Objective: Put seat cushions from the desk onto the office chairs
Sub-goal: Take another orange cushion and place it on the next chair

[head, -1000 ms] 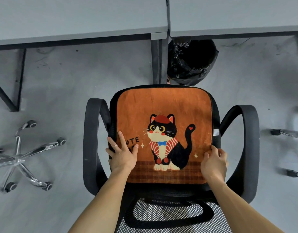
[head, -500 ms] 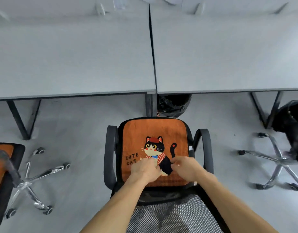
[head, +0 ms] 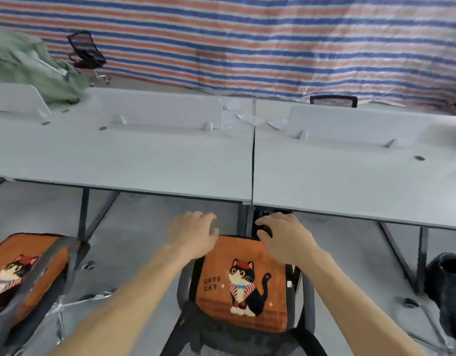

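Note:
An orange seat cushion [head: 257, 263] printed with a black-and-white cat lies flat on the black office chair [head: 305, 299] right below me. My left hand [head: 194, 233] and my right hand [head: 283, 235] hover above the cushion's far edge, fingers loosely curled, holding nothing. A second orange cat cushion [head: 24, 255] lies on another chair [head: 54, 273] at the lower left. The two grey desks [head: 150, 163] in front of me carry no cushions in view.
White divider panels [head: 350, 124] stand along the desks' back edge, with crumpled paper between them. A green cloth heap [head: 29, 62] lies at the far left. Two more chairs stand beyond the desks by a striped tarp wall. A dark chair part [head: 445, 286] shows at the lower right.
Both hands have lifted off the cushion and moved forward past its far edge. The view has tilted up, so the desks, the back wall and the left chair's cushion show.

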`<state>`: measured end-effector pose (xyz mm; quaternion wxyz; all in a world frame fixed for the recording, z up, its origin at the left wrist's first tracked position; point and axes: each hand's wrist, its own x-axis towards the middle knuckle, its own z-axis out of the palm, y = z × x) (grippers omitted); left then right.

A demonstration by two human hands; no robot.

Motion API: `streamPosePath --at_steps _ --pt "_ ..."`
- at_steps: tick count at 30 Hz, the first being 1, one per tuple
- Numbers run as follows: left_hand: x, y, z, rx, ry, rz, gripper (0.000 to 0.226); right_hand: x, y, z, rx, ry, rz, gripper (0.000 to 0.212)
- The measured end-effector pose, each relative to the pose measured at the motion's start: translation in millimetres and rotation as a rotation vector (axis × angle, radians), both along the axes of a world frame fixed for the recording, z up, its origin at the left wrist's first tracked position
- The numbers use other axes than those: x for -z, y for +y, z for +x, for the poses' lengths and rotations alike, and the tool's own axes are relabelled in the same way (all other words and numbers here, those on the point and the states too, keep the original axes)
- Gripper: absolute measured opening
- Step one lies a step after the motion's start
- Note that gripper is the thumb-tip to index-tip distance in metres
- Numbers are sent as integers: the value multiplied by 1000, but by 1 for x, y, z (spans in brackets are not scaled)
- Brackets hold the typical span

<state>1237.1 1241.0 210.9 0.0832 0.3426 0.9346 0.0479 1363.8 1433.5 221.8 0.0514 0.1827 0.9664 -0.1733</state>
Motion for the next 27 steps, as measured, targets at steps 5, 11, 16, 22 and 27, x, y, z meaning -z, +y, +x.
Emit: streamPosePath --at_steps 5,11,16,22,27 --pt "-59 -73 0 -140 162 -5 46 -47 -49 -1 -115 120 44 42" --pt "-120 -219 4 -351 313 9 43 -112 -156 -29 -294 182 76 44" --pt "-149 -342 9 -497 344 4 44 -144 -261 -61 -423 269 106 45" --pt "-159 -524 10 -712 361 -3 46 -150 -427 -114 -590 301 27 46" --pt "-162 -665 8 -860 388 -38 44 -142 -553 -155 -695 276 -43 47"
